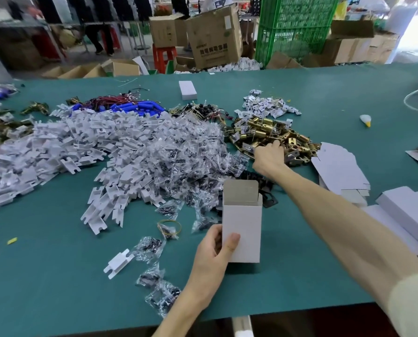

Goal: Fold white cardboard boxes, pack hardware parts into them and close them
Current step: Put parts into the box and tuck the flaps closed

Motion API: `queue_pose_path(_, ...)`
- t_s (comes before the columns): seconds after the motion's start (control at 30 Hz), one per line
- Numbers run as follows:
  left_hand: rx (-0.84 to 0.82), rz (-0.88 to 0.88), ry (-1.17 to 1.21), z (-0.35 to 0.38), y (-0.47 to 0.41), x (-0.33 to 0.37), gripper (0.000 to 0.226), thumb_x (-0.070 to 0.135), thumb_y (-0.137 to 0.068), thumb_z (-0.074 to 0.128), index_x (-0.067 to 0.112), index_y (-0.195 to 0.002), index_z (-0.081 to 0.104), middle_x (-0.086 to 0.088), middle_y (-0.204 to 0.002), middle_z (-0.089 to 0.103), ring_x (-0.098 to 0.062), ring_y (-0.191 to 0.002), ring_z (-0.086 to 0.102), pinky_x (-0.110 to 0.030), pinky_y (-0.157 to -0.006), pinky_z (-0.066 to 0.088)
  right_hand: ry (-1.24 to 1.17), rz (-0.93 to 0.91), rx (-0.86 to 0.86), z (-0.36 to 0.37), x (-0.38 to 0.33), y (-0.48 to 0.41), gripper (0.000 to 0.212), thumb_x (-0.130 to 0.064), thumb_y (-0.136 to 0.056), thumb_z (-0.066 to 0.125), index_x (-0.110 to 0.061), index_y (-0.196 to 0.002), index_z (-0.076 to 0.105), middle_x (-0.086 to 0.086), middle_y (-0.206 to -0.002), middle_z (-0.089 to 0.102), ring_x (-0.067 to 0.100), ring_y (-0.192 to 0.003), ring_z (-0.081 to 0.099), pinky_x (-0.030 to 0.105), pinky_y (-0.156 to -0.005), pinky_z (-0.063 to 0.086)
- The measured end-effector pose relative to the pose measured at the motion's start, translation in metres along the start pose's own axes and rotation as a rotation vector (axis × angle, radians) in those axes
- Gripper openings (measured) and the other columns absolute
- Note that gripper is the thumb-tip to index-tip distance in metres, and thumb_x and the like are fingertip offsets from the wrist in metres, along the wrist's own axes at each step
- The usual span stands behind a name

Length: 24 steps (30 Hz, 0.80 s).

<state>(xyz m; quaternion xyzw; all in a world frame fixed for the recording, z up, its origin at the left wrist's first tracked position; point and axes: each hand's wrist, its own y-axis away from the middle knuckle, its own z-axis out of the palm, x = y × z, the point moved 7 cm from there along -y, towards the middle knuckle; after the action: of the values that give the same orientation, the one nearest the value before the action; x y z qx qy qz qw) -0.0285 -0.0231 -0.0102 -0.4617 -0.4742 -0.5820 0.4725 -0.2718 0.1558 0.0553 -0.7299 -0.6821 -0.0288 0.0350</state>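
A folded white cardboard box (242, 222) stands upright on the green table, its top flap raised and its mouth showing. My left hand (211, 254) grips the box's lower left side, thumb across the front face. My right hand (268, 155) reaches far forward into a pile of brass latch parts (271, 133), fingers curled among them; whether it holds one is hidden. Flat unfolded white box blanks (336, 169) lie to the right of that pile.
White plastic inserts (64, 147) and clear bags of screws (183, 154) cover the table's left and middle. Blue cylinders with wires (130, 107) lie behind them. Black plates (263, 186) sit behind the box. More white blanks (407, 210) are stacked at right. Brown cartons and a green crate stand beyond the table.
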Motion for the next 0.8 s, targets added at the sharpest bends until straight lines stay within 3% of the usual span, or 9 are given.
queue_pose_path(0.03, -0.001, 0.001, 0.002, 0.000, 0.001, 0.000, 0.045, 0.052, -0.091, 0.068, 0.017, -0.119, 0.064, 0.004, -0.113, 0.076, -0.013, -0.106, 0.072, -0.025, -0.085, 0.056, -0.041, -0.005, -0.012, 0.003, 0.002, 0.006, 0.003, -0.008, -0.090, 0.056, -0.011, -0.092, 0.056, 0.020, -0.111, 0.061, 0.038, -0.116, 0.042, 0.042, -0.087, 0.036)
queue_pose_path(0.13, -0.003, 0.025, -0.007, 0.000, 0.001, 0.003, 0.040, 0.049, -0.093, 0.067, 0.018, -0.118, 0.064, 0.003, -0.113, 0.076, -0.015, -0.106, 0.072, -0.027, -0.086, 0.057, -0.192, 0.013, -0.038, 0.003, 0.015, 0.023, 0.022, -0.013, -0.087, 0.063, -0.008, -0.075, 0.046, 0.016, -0.086, 0.058, 0.037, -0.106, 0.047, 0.038, -0.074, 0.038)
queue_pose_path(0.2, -0.001, 0.033, -0.004, 0.000, 0.003, 0.005, 0.040, 0.049, -0.093, 0.068, 0.018, -0.118, 0.064, 0.003, -0.113, 0.076, -0.015, -0.106, 0.072, -0.028, -0.086, 0.058, -0.351, 0.033, -0.080, 0.000, 0.028, 0.037, 0.032, -0.011, -0.079, 0.068, -0.011, -0.067, 0.039, 0.011, -0.069, 0.049, 0.030, -0.083, 0.051, 0.033, -0.058, 0.037)
queue_pose_path(0.3, -0.007, 0.039, 0.012, 0.001, 0.005, 0.007, 0.039, 0.047, -0.095, 0.068, 0.017, -0.120, 0.064, 0.003, -0.114, 0.076, -0.015, -0.106, 0.072, -0.025, -0.084, 0.057, -0.607, 0.062, -0.074, -0.017, 0.047, 0.066, 0.040, -0.012, -0.071, 0.080, -0.014, -0.064, 0.041, 0.003, -0.058, 0.046, 0.020, -0.054, 0.044, 0.024, -0.043, 0.030)
queue_pose_path(0.4, -0.010, 0.050, -0.003, 0.003, 0.008, 0.009, 0.040, 0.047, -0.092, 0.067, 0.018, -0.119, 0.064, 0.005, -0.111, 0.076, -0.014, -0.104, 0.072, -0.025, -0.083, 0.057, -0.994, 0.041, -0.106, -0.034, 0.056, 0.109, 0.035, -0.024, -0.073, 0.091, -0.009, -0.081, 0.060, 0.007, -0.068, 0.063, 0.016, -0.057, 0.055, 0.024, -0.050, 0.044)
queue_pose_path(0.5, -0.004, 0.076, -0.021, 0.002, 0.010, 0.012, 0.041, 0.047, -0.090, 0.069, 0.017, -0.118, 0.065, 0.005, -0.109, 0.076, -0.013, -0.103, 0.072, -0.025, -0.083, 0.056, -1.265, -0.042, -0.017, -0.064, 0.053, 0.155, 0.043, -0.033, -0.074, 0.091, -0.004, -0.088, 0.063, 0.005, -0.074, 0.065, 0.014, -0.061, 0.059, 0.024, -0.054, 0.046)
queue_pose_path(0.6, -0.026, 0.108, -0.027, 0.003, 0.012, 0.011, 0.039, 0.042, -0.090, 0.073, 0.016, -0.117, 0.064, 0.004, -0.109, 0.076, -0.013, -0.104, 0.072, -0.025, -0.082, 0.056, -1.336, -0.162, 0.119, -0.098, 0.046, 0.194, 0.036, -0.032, -0.076, 0.089, -0.002, -0.085, 0.070, 0.000, -0.071, 0.074, 0.008, -0.057, 0.066, 0.013, -0.053, 0.048)
queue_pose_path(0.7, -0.048, 0.130, -0.011, 0.003, 0.011, 0.012, 0.039, 0.032, -0.089, 0.078, 0.014, -0.119, 0.063, 0.002, -0.113, 0.076, -0.016, -0.107, 0.072, -0.026, -0.084, 0.058, -1.341, -0.267, 0.097, -0.114, 0.030, 0.214, 0.037, -0.030, -0.074, 0.090, -0.003, -0.085, 0.067, 0.006, -0.071, 0.075, 0.013, -0.055, 0.067, 0.017, -0.050, 0.049)
queue_pose_path(0.8, -0.072, 0.163, 0.005, 0.003, 0.010, 0.014, 0.038, 0.024, -0.088, 0.081, 0.014, -0.119, 0.064, 0.000, -0.114, 0.076, -0.017, -0.109, 0.071, -0.027, -0.087, 0.057, -1.087, -0.270, 0.197, -0.118, 0.017, 0.217, 0.048, -0.035, -0.068, 0.094, -0.005, -0.086, 0.061, 0.007, -0.076, 0.071, 0.007, -0.056, 0.065, 0.017, -0.047, 0.047)
